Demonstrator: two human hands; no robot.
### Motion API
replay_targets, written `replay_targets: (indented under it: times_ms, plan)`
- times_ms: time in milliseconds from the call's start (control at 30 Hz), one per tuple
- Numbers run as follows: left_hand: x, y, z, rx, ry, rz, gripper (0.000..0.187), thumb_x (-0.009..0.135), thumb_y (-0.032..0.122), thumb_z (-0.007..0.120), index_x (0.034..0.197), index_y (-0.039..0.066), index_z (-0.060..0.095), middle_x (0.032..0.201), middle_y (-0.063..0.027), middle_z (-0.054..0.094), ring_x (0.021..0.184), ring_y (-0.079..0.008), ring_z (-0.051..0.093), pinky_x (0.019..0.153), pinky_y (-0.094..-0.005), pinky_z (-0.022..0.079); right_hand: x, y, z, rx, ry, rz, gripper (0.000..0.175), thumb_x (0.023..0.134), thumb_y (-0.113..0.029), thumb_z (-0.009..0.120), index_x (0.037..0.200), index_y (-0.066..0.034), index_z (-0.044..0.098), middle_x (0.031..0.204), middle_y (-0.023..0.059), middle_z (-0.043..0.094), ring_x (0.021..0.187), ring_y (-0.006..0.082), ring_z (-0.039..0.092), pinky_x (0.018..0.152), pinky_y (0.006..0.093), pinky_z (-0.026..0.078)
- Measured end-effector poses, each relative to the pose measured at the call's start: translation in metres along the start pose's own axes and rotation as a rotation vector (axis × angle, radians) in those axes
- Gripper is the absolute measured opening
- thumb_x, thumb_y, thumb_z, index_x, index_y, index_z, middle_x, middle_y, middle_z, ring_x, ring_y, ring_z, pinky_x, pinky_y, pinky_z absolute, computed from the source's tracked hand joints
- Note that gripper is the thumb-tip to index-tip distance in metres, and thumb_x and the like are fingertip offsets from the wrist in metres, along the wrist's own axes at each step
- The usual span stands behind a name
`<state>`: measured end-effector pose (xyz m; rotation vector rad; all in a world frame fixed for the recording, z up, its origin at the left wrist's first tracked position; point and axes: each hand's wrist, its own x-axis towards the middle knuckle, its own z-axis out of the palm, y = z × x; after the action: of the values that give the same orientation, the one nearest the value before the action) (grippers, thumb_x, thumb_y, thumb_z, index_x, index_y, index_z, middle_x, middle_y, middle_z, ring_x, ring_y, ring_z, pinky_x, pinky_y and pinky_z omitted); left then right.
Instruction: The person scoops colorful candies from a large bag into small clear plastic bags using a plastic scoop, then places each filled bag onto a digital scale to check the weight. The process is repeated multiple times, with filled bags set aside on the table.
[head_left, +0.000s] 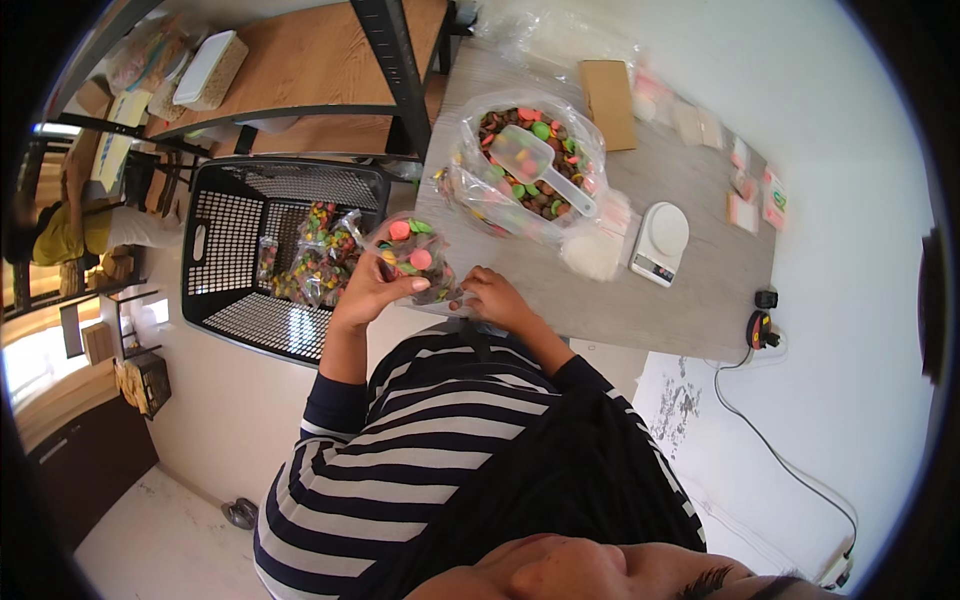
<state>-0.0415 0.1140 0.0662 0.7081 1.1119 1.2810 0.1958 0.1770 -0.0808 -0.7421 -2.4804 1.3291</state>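
A small clear plastic bag of multicoloured candies (415, 251), in red, green and brown, is held up at the table's front edge. My left hand (366, 292) grips it from the left, thumb across its front. At the bag's lower right end, the curled fingers of my right hand (496, 298) pinch its edge; the exact grip is partly hidden. Beyond my hands, a large open plastic bag (469, 196) full of similar candies rests on the table, with a translucent plastic scoop (521, 154) lying on the candies.
Left of the table (525, 289) stands a black plastic crate (225, 244) holding several filled candy bags (319, 262). A white kitchen scale (660, 244), flat plastic bags (592, 255) and a cardboard piece (609, 105) lie on the right. Wooden shelving (322, 56) borders the left. Another person (90, 232) is at far left.
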Motion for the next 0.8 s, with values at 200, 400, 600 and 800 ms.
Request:
replay_targets:
  times_ms: [200,400,600,800]
  plan:
    - [-0.009,-0.014,-0.009,0.071,0.038,-0.004,0.074,0.075,0.003,0.084,0.138,0.001,0.046,0.123,-0.0057,0.059,0.114,-0.0144,0.056,0.099,-0.0311,0.046,0.013,-0.017,0.025,-0.178,-0.020,-0.036,0.018,0.075,-0.011,0.072,0.091,-0.0036,0.065,0.099,0.0105,0.058,0.095,0.0322,0.057,0.083,0.0446,0.048]
    - [-0.014,-0.013,-0.012,0.127,0.050,0.026,0.068,0.076,0.002,0.083,0.135,0.001,0.049,0.122,-0.0042,0.059,0.111,-0.0128,0.056,0.097,-0.0296,0.045,0.004,0.014,0.044,-0.151,-0.018,-0.049,0.014,0.078,-0.010,0.069,0.089,-0.0029,0.065,0.095,0.0109,0.058,0.095,0.0319,0.057,0.084,0.0432,0.048]
    - [-0.005,0.001,-0.008,0.184,-0.028,0.158,0.071,0.075,0.004,0.084,0.137,0.000,0.048,0.122,-0.0035,0.058,0.111,-0.0135,0.055,0.097,-0.0286,0.044,-0.020,0.029,-0.021,-0.045,0.408,0.136,0.008,0.081,-0.003,0.068,0.089,-0.0026,0.065,0.096,0.0127,0.061,0.094,0.0299,0.061,0.083,0.0377,0.050]
    - [0.002,0.027,0.008,0.149,-0.062,0.171,0.073,0.079,0.009,0.083,0.140,-0.002,0.044,0.126,-0.0078,0.058,0.115,-0.0163,0.056,0.099,-0.0318,0.046,-0.035,-0.041,-0.146,-0.001,1.115,0.140,0.013,0.082,0.005,0.069,0.091,-0.0022,0.064,0.096,0.0104,0.060,0.083,0.0211,0.061,0.075,0.0286,0.051]
